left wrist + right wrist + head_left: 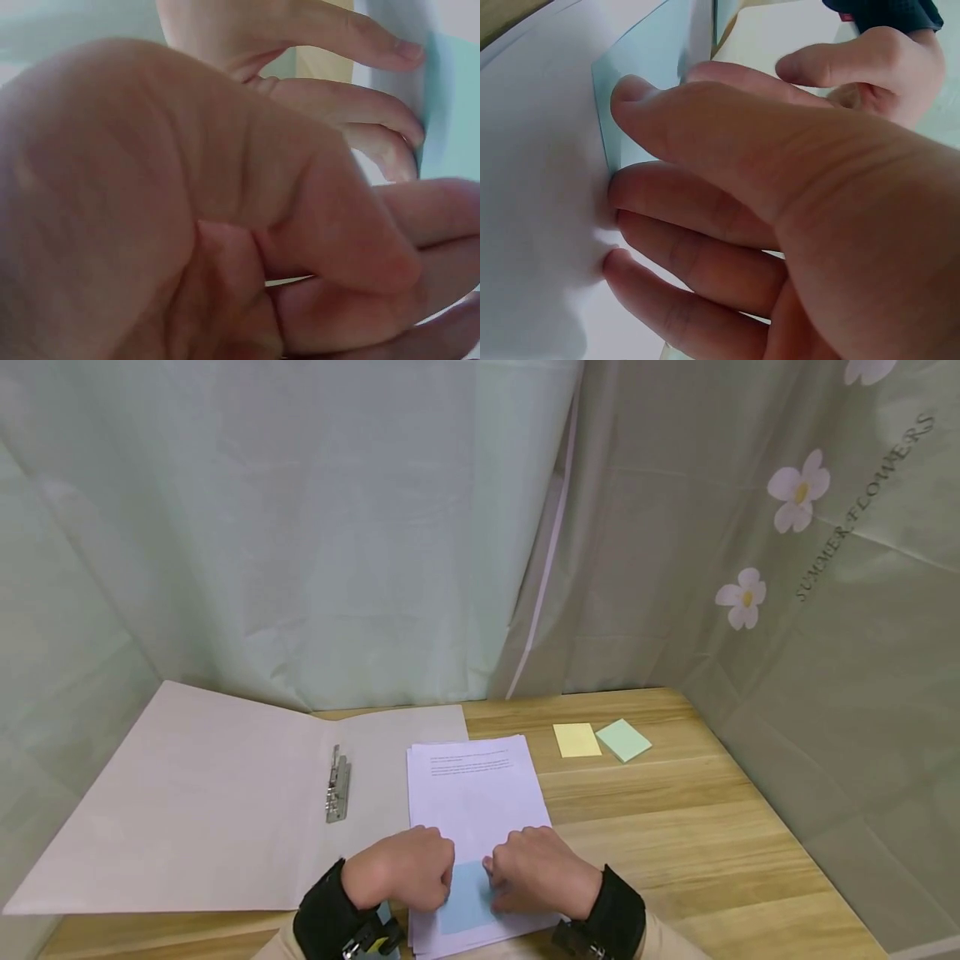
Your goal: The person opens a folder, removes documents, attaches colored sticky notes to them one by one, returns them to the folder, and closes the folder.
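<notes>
A light blue sticky note (467, 903) lies on the lower part of a stack of white printed paper (480, 806). Over the note's left edge is my left hand (414, 867), fingers pointing down to the sheet. My right hand (534, 870) touches the note's right side; in the right wrist view its fingertips (619, 262) press on the paper and its thumb (641, 101) lies over the blue note. The left wrist view shows the left thumb bent across in front of its fingers (442, 214); their tips are out of frame.
An open pale folder (202, 802) with a metal clip (338, 787) lies to the left, its right cover partly under the stack. Yellow (577, 740) and green (624, 740) sticky notes lie on the wooden table (712, 827), back right. Curtains (375, 543) surround the table.
</notes>
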`<action>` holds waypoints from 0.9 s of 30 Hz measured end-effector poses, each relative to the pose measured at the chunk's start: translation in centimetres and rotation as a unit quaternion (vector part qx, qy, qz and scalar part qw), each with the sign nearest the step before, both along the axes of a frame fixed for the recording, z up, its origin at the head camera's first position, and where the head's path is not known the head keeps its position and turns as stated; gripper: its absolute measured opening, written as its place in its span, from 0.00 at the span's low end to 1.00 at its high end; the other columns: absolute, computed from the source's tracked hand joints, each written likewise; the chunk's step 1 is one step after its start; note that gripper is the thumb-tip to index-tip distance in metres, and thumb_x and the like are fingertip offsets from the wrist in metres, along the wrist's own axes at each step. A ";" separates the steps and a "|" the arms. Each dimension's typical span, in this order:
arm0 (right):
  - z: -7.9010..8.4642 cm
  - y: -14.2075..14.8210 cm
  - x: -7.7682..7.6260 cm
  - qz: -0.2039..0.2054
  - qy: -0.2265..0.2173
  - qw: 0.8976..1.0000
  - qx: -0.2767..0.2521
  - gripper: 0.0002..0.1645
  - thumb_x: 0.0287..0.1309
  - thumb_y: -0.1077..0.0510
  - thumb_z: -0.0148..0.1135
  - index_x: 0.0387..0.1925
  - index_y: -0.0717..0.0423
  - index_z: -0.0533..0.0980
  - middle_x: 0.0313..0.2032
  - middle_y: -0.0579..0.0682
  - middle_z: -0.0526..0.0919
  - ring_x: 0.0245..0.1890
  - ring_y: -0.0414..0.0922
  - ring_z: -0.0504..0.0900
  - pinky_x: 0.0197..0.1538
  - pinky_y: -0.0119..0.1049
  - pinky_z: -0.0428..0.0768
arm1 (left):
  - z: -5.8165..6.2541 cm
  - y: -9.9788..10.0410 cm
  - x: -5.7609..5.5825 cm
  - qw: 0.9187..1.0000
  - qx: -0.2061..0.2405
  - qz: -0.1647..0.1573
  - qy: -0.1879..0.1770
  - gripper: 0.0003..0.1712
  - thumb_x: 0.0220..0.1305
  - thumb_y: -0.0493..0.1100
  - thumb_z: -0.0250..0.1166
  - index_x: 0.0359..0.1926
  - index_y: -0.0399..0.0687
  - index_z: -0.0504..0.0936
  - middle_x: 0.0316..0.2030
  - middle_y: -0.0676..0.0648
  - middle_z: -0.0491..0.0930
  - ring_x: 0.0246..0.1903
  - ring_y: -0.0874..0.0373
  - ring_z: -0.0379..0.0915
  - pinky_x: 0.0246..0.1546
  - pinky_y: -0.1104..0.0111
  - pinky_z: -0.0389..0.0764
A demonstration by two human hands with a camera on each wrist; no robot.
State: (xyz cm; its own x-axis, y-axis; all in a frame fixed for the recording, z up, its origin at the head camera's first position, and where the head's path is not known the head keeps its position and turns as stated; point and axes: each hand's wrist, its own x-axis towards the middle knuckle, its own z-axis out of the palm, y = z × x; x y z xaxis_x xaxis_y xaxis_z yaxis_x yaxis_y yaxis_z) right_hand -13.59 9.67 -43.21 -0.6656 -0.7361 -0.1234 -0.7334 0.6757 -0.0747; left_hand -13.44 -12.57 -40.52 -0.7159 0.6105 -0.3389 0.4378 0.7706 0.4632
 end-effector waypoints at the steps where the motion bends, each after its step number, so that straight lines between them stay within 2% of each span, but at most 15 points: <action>1: 0.0 0.0 0.0 0.002 0.004 1.000 -0.003 0.23 0.58 0.45 0.86 0.15 0.39 0.81 0.17 0.33 0.74 0.21 0.33 0.61 0.27 0.30 0.59 | 0.0 0.0 0.0 1.000 0.004 -0.008 0.009 0.15 0.65 0.33 0.68 0.20 0.47 0.86 0.15 0.59 0.60 0.19 0.63 0.56 0.22 0.71 0.58; 4: 0.0 0.0 0.1 0.000 0.009 1.000 -0.010 0.28 0.58 0.47 0.86 0.11 0.40 0.76 0.14 0.34 0.70 0.20 0.33 0.59 0.27 0.30 0.57 | -0.2 0.3 -0.1 0.998 0.028 -0.041 0.033 0.13 0.63 0.31 0.66 0.24 0.47 0.90 0.15 0.61 0.56 0.20 0.65 0.53 0.23 0.72 0.56; 6: -0.1 -0.1 0.1 -0.005 0.007 1.000 -0.011 0.30 0.59 0.47 0.85 0.10 0.41 0.74 0.12 0.34 0.68 0.20 0.33 0.58 0.26 0.30 0.56 | -0.3 0.5 -0.2 0.996 0.045 -0.064 0.044 0.14 0.61 0.29 0.65 0.22 0.48 0.87 0.16 0.62 0.52 0.21 0.66 0.49 0.24 0.72 0.53; 8: -0.1 -0.2 0.1 -0.008 0.003 1.000 -0.009 0.29 0.60 0.48 0.84 0.11 0.41 0.76 0.12 0.34 0.68 0.21 0.33 0.58 0.26 0.30 0.56 | -0.5 0.6 -0.2 0.996 0.051 -0.068 0.034 0.17 0.61 0.29 0.65 0.19 0.50 0.81 0.18 0.62 0.48 0.22 0.66 0.46 0.25 0.71 0.50; 9: 0.0 -0.2 0.1 -0.007 0.002 1.000 -0.008 0.29 0.61 0.48 0.84 0.11 0.41 0.76 0.12 0.34 0.69 0.21 0.33 0.58 0.26 0.30 0.57 | -0.5 0.6 -0.1 0.996 0.050 -0.063 0.025 0.18 0.62 0.29 0.65 0.17 0.49 0.77 0.18 0.61 0.48 0.22 0.65 0.45 0.25 0.70 0.49; 11: 0.0 -0.2 0.0 -0.006 0.001 1.000 -0.003 0.26 0.62 0.47 0.83 0.13 0.40 0.79 0.14 0.34 0.71 0.21 0.34 0.58 0.27 0.30 0.57 | -0.5 0.5 0.0 0.999 0.040 -0.036 0.007 0.19 0.64 0.31 0.67 0.17 0.48 0.78 0.17 0.61 0.53 0.22 0.65 0.48 0.25 0.70 0.52; 13: 0.0 -0.3 0.0 -0.004 0.003 1.000 0.002 0.24 0.62 0.47 0.83 0.14 0.39 0.80 0.15 0.33 0.73 0.21 0.34 0.58 0.27 0.30 0.58 | -0.3 0.3 0.0 1.000 0.027 -0.003 -0.009 0.16 0.65 0.34 0.69 0.19 0.45 0.83 0.17 0.60 0.61 0.21 0.64 0.53 0.24 0.70 0.56; 16: 0.0 -0.3 0.0 -0.002 0.002 1.000 0.006 0.21 0.60 0.48 0.84 0.16 0.38 0.82 0.18 0.33 0.74 0.22 0.34 0.59 0.27 0.30 0.59 | -0.1 0.0 0.0 1.000 0.013 0.022 -0.016 0.09 0.64 0.35 0.71 0.27 0.43 0.92 0.18 0.56 0.73 0.21 0.62 0.61 0.25 0.70 0.63; 19: 0.1 -0.3 -0.1 0.003 0.006 1.000 0.009 0.19 0.60 0.46 0.85 0.18 0.38 0.84 0.18 0.33 0.75 0.21 0.34 0.60 0.27 0.31 0.59 | -0.1 -0.2 -0.1 1.000 0.007 0.022 -0.021 0.09 0.62 0.35 0.71 0.26 0.43 0.93 0.18 0.55 0.74 0.21 0.62 0.62 0.24 0.71 0.64; 22: 0.1 0.0 -0.3 0.022 0.025 0.999 0.010 0.20 0.60 0.40 0.84 0.20 0.37 0.83 0.17 0.34 0.75 0.20 0.33 0.62 0.26 0.31 0.59 | 0.0 -0.1 -0.1 0.999 0.002 0.023 -0.028 0.08 0.63 0.35 0.71 0.27 0.44 0.92 0.19 0.55 0.74 0.21 0.62 0.63 0.24 0.71 0.64; 27: 0.3 1.5 -1.9 0.016 0.020 0.998 -0.054 0.17 0.60 0.35 0.83 0.32 0.41 0.89 0.24 0.38 0.89 0.22 0.32 0.72 0.27 0.30 0.65 | 0.2 0.1 -0.1 0.999 -0.010 0.026 -0.034 0.08 0.63 0.35 0.71 0.28 0.44 0.92 0.21 0.54 0.77 0.22 0.61 0.65 0.25 0.70 0.66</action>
State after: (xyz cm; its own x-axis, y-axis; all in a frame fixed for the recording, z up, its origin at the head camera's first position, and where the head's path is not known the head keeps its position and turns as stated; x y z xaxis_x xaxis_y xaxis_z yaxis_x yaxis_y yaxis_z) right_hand -15.52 11.16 -42.88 -0.6450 -0.7640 -0.0161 -0.7577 0.6421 -0.1166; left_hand -13.52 -12.44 -40.35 -0.7216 0.5658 -0.3989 0.3654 0.8008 0.4746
